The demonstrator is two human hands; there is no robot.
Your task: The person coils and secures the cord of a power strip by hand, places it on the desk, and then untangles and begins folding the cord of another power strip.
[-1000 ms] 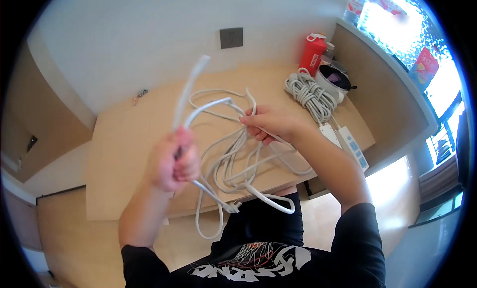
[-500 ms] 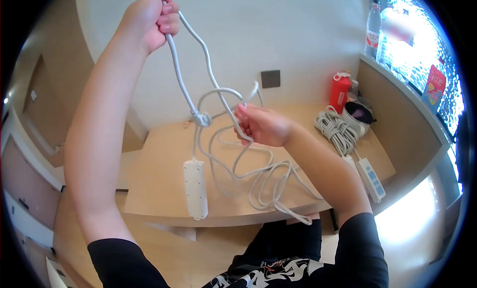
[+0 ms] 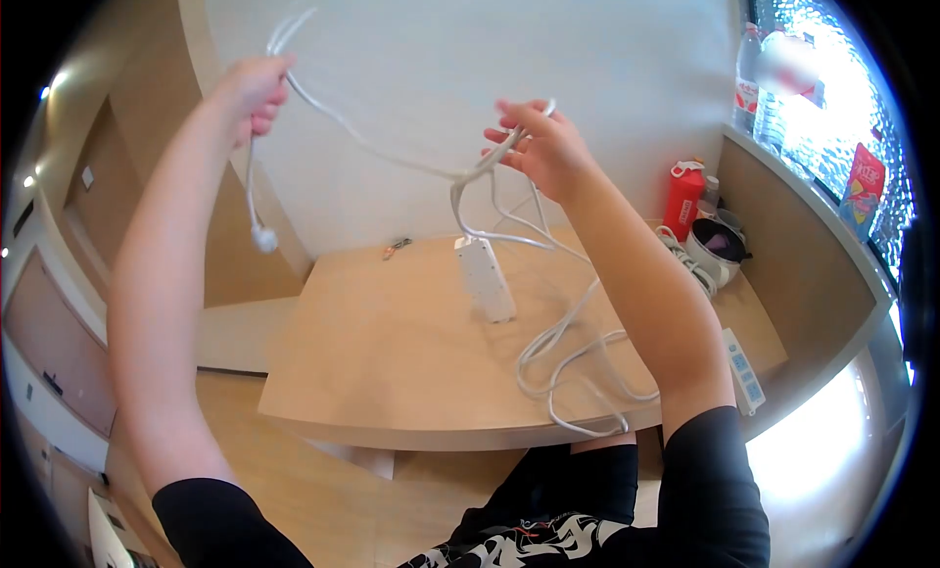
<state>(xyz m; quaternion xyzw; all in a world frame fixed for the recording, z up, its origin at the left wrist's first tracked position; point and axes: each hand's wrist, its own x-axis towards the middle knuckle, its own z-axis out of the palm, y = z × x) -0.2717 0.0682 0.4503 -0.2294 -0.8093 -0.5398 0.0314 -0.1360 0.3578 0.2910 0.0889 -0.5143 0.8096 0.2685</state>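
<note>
My left hand point(image 3: 257, 98), raised at the upper left, is closed round a white cable point(image 3: 367, 147), whose plug point(image 3: 263, 238) dangles below the fist. In front of the wall, my right hand point(image 3: 534, 147) has its fingers partly spread, with cable loops between thumb and fingers. The cable stretches between the hands. Below my right hand a white power strip point(image 3: 485, 279) hangs tilted over the table point(image 3: 362, 353). More loose loops of cable lie near the table's front edge, beneath my right forearm.
At the right stand a red bottle point(image 3: 683, 198) and a white pot point(image 3: 714, 255), beside a coiled cable point(image 3: 685, 264) partly behind my arm. Another power strip point(image 3: 744, 370) lies at the right edge. A small cord point(image 3: 397, 248) lies at the table's back.
My left hand has come down slightly, and the plug now dangles from it. My right hand has risen with the cable. The hanging power strip has swung right and upward; the knot has loosened.
</note>
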